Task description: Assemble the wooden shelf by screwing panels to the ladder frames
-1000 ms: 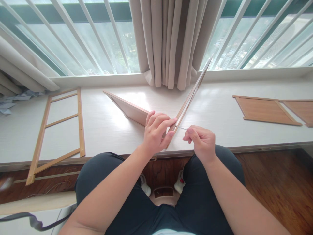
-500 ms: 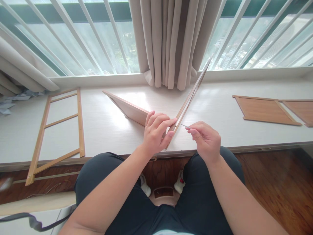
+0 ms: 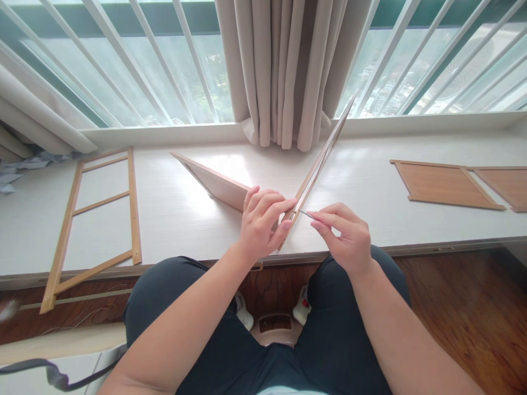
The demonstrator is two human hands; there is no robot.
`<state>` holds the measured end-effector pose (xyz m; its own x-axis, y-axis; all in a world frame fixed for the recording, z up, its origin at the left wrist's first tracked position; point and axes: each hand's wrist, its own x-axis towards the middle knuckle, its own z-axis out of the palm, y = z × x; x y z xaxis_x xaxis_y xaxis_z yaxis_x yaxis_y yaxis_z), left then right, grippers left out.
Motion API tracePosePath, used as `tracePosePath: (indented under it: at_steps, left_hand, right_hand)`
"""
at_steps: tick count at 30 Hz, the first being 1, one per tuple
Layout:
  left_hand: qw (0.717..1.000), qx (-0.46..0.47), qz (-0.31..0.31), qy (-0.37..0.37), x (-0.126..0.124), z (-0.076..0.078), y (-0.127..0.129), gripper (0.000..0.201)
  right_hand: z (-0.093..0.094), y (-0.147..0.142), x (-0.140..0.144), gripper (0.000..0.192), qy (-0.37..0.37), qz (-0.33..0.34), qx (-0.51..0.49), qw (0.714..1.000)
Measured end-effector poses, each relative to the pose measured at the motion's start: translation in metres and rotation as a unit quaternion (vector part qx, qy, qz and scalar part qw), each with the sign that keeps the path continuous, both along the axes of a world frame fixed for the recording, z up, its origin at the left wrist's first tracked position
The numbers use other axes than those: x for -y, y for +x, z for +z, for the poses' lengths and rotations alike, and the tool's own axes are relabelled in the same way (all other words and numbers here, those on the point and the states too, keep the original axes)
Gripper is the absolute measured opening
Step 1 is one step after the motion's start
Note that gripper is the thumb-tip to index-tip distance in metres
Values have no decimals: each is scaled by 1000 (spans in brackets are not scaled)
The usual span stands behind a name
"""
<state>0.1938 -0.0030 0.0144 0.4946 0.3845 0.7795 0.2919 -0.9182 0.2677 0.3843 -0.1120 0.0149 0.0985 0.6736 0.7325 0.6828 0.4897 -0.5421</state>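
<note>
My left hand (image 3: 263, 219) grips the near corner where two thin wooden panels meet on the white sill: one panel (image 3: 214, 182) runs back to the left, the other panel (image 3: 325, 151) stands on edge and runs back to the right toward the curtain. My right hand (image 3: 343, 236) pinches a thin metal pin (image 3: 305, 213) between thumb and fingers, its tip touching the right panel's edge beside my left fingertips.
A wooden slatted frame (image 3: 96, 216) lies flat at the left of the white sill (image 3: 173, 214), overhanging its front edge. Two flat brown panels (image 3: 444, 185) lie at the right. A beige curtain (image 3: 284, 71) hangs at the back centre. My knees and wood floor are below.
My right hand drew the pin back to the right, then brought it left again until its tip reached the panel edge. My left hand and the panels stayed put.
</note>
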Motion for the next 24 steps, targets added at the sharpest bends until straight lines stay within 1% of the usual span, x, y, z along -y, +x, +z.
tracePosePath:
  at_steps: [12,18,24]
  left_hand:
    - [1000,15,-13,-1,-1,-1,1,40]
    - [1000,18,-16,1,-1,0,1,39]
    - [1000,11,-9,-1,1,1,1,39]
  right_hand:
    - [3,1,-1,24,1,17,25,1000]
    - [6,0,-1,20,13,-5,46,999]
    - [11,0,-1,22,36,-22,86,995]
